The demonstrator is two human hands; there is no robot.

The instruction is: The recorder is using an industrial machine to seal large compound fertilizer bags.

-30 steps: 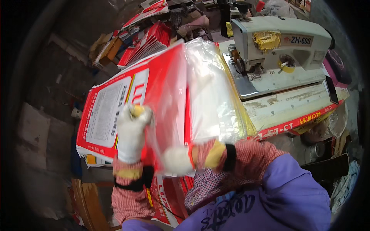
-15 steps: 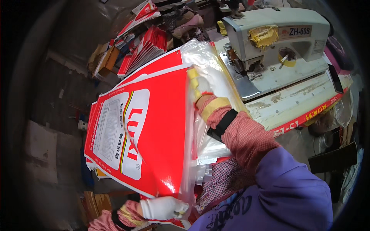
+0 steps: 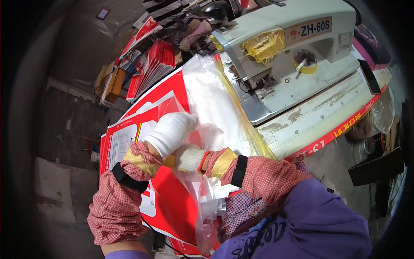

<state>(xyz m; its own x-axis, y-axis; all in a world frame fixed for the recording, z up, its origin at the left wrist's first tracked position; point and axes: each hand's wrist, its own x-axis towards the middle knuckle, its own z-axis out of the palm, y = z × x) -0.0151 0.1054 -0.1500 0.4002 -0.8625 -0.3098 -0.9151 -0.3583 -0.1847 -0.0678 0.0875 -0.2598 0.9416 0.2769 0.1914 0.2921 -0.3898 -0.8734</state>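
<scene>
A red bag (image 3: 174, 203) is spreading out beneath both hands, and clear film (image 3: 208, 231) is sticking out along its right side, below the right hand (image 3: 189, 159). The left hand (image 3: 172, 131), in a white glove, is lying over the upper part of the bag, its fingers pointing toward more of this film; I cannot tell whether they are clenching it or are released. The right hand, also in a white glove, is resting just below, by the left wrist, with film showing around it; its grip I cannot tell either. Other red bags (image 3: 177, 84) are lying underneath, beyond the left hand. Just right of the grip, clear bags (image 3: 220, 99) are lying in a flat pile.

Well beyond the left hand, folded bags (image 3: 153, 69) are standing in a red stack near a brown box (image 3: 114, 86), whose contents are not showing. Farther right of the hands, a sewing machine (image 3: 330, 56) is carrying a roll of yellow tape (image 3: 311, 68), and a white stick (image 3: 301, 64) is poking out of the roll's middle.

The machine is bearing a label (image 3: 308, 31) with bold blue characters; right of the grip, a red strip (image 3: 340, 129) is showing white and yellow lettering. Left of the left hand, the red bag is displaying a white panel (image 3: 120, 146) of fine print. Dark script is running across the purple top (image 3: 319, 216), below the right hand.
</scene>
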